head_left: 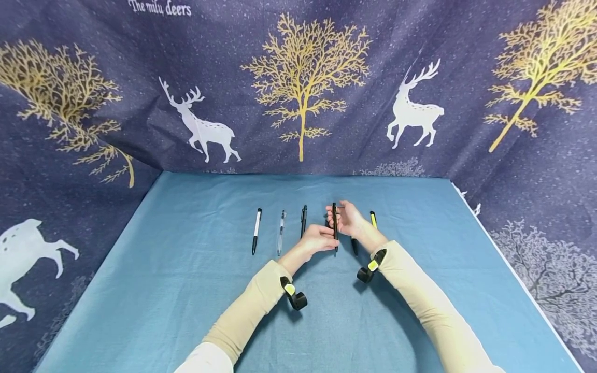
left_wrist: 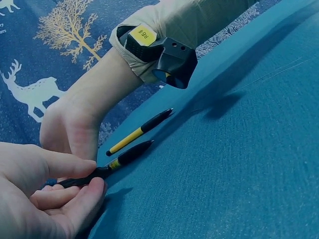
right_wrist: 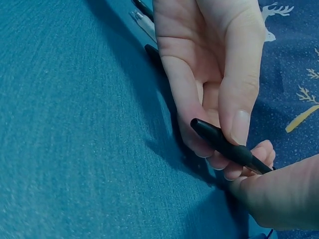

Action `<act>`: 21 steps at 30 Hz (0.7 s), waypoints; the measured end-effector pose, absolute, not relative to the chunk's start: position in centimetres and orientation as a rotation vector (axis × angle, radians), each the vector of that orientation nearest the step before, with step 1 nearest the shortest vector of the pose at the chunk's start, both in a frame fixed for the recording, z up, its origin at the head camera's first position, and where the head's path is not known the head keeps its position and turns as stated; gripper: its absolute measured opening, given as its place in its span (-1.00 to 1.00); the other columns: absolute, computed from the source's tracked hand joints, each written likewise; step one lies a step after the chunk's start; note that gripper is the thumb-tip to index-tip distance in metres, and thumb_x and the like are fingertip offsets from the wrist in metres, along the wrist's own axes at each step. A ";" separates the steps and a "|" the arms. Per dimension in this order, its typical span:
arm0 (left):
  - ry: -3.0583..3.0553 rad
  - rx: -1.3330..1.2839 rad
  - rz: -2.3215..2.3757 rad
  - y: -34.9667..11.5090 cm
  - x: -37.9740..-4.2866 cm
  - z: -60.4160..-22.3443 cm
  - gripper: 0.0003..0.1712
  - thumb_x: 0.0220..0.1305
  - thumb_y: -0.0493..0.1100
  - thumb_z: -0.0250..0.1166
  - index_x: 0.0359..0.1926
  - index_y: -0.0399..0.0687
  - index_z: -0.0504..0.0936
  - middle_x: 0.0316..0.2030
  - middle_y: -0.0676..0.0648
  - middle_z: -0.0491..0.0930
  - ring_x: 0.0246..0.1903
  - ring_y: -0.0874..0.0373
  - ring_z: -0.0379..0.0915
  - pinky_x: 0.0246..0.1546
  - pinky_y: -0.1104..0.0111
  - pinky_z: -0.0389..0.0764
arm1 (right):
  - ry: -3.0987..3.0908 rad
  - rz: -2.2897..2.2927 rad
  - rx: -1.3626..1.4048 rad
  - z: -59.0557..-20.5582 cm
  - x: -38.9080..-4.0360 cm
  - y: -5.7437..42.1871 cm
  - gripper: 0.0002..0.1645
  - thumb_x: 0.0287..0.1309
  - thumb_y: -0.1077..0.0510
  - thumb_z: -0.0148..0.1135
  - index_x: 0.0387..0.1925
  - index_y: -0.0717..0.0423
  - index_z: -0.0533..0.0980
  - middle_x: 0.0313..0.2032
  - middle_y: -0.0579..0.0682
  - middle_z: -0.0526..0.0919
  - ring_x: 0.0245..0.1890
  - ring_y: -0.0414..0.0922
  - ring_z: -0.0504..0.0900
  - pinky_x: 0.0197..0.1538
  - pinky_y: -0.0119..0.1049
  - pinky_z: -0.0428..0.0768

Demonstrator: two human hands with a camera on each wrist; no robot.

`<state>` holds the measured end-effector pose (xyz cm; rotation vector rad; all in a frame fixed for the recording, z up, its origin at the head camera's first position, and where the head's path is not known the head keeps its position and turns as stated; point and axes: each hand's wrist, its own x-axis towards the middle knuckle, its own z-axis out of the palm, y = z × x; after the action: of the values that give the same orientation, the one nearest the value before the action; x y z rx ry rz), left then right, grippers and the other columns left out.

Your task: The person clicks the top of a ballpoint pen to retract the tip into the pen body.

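The left hand (head_left: 318, 239) is pinching the black pen (head_left: 335, 220) near its lower end, thumb on 1 side and fingers on the other. The right hand (head_left: 351, 220) is curving its fingers behind the upper end; whether they are gripping or only touching the pen, I cannot tell. The black pen is standing off the tabletop (head_left: 186, 233), its tip pointing towards the person, between 3 pens on the left and 2 on the right.

On the left, a white pen (head_left: 256, 228), a clear pen (head_left: 281, 233) and a clip pen (head_left: 303, 217) are lying in a spaced row, the left hand covering the lower part of the clip pen. On the right, a banded pen (left_wrist: 133, 153) is showing its black grip and yellow band, and a yellow pen (left_wrist: 130, 138) is lying beside it; in the head view the right hand and wrist are hiding parts of both.

Pale sleeves (head_left: 256, 295) are covering the forearms, and 2 cameras (head_left: 298, 300) are sitting at the wrists. Behind, a dark blue cloth (head_left: 219, 52) is showing white deer and golden trees.
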<state>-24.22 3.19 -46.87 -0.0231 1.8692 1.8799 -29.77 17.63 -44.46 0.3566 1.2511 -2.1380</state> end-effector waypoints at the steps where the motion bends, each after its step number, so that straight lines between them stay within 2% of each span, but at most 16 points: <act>1: 1.866 -0.027 1.887 3.2 -24.3 -46.9 -0.56 0.14 -0.46 0.32 0.08 -0.47 0.53 -0.07 -0.37 0.63 -0.16 -0.04 0.68 -0.05 0.25 0.69 | 1.256 -2.139 0.357 -44.5 -29.8 17.6 -0.41 0.51 -0.14 -0.58 0.08 0.16 0.29 -0.44 -0.07 0.48 -0.47 -0.25 0.45 -0.31 -0.49 0.47; 6: 1.854 -0.012 1.921 3.1 -24.4 -46.9 -0.63 0.10 -0.45 0.36 -0.02 -0.44 0.58 -0.19 -0.32 0.67 -0.21 -0.04 0.69 -0.10 0.27 0.71 | 1.314 -2.130 0.341 -44.3 -29.9 17.6 -0.39 0.52 -0.10 -0.60 0.14 0.19 0.28 -0.43 -0.06 0.52 -0.42 -0.23 0.49 -0.24 -0.46 0.49; 13: 1.883 -0.043 1.908 3.3 -24.4 -47.3 -0.60 0.11 -0.43 0.36 0.02 -0.44 0.57 -0.16 -0.32 0.67 -0.29 0.08 0.69 -0.10 0.28 0.71 | 1.354 -2.126 0.353 -44.3 -29.9 17.7 -0.41 0.52 -0.04 -0.55 0.30 0.18 0.20 -0.34 -0.05 0.52 -0.34 -0.22 0.50 -0.14 -0.46 0.53; 17: 1.912 -0.038 1.901 3.3 -24.4 -47.1 -0.59 0.11 -0.44 0.35 0.02 -0.44 0.57 -0.17 -0.31 0.67 -0.33 0.12 0.68 -0.13 0.30 0.72 | 1.378 -2.157 0.378 -44.3 -29.9 17.6 -0.46 0.52 0.03 -0.45 0.34 0.20 0.17 -0.23 -0.03 0.51 -0.22 -0.19 0.53 0.04 -0.43 0.54; 21: 1.935 -0.037 1.887 3.2 -24.3 -47.0 -0.58 0.12 -0.43 0.34 0.04 -0.44 0.56 -0.14 -0.32 0.66 -0.26 0.05 0.69 -0.13 0.30 0.71 | 1.410 -2.187 0.427 -44.2 -29.8 17.3 -0.45 0.51 0.07 -0.40 0.39 0.22 0.12 -0.07 0.03 0.47 -0.10 -0.14 0.52 0.27 -0.35 0.45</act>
<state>-24.33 3.18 -47.02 -0.0375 1.9353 1.8865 -29.85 17.35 -44.24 0.4270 1.4100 -2.1871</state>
